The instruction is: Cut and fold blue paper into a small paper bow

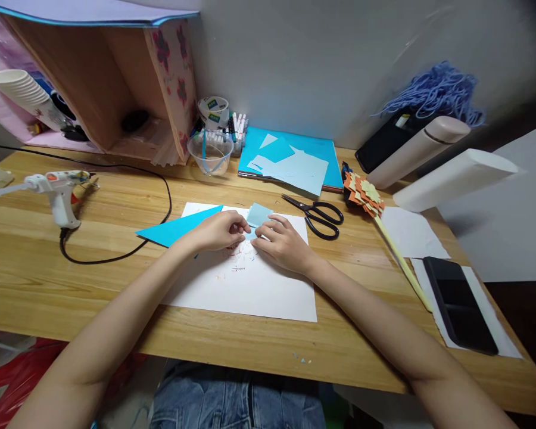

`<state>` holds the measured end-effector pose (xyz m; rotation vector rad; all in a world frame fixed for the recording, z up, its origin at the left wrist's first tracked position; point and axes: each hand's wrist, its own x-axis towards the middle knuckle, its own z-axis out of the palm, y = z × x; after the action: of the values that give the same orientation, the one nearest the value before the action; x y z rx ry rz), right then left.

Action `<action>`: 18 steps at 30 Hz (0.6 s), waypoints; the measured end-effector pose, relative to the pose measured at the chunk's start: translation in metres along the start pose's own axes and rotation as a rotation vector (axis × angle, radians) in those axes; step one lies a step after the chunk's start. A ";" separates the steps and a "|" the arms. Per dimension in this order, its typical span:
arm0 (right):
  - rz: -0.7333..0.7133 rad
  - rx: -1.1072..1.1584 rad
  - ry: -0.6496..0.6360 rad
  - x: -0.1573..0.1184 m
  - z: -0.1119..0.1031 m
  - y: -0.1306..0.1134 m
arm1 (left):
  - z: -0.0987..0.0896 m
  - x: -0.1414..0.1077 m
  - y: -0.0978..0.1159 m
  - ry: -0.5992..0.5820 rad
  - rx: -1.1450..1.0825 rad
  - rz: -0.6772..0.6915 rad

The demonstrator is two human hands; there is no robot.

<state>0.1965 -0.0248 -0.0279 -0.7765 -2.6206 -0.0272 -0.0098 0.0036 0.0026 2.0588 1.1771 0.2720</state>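
Observation:
Small pieces of light blue paper lie between my hands, over a white sheet marked with pen strokes and small scraps. My left hand is closed, thumb and fingertips pinched at the left edge of a light blue piece. From the other side, my right hand has its fingers bent onto the same paper; its fingertips partly hide the piece. A folded bright blue paper lies partly under my left wrist. Black-handled scissors rest just beyond my right hand.
A glue gun with a looping black cable stands at left. Behind are a clear plastic cup, markers and a blue pad with paper offcuts. At right lie a paper flower, a phone and a bottle.

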 end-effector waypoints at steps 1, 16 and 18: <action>0.007 0.003 0.009 0.000 -0.001 0.001 | 0.000 0.000 0.001 -0.002 -0.005 -0.002; 0.445 0.164 0.412 -0.013 -0.005 0.022 | 0.001 -0.001 -0.003 0.007 -0.050 0.011; 0.586 0.269 0.423 -0.012 -0.003 0.027 | -0.002 -0.002 -0.005 -0.030 -0.081 0.034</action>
<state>0.2211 -0.0081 -0.0324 -1.2468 -1.8782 0.2874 -0.0147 0.0045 0.0009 2.0073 1.0959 0.2994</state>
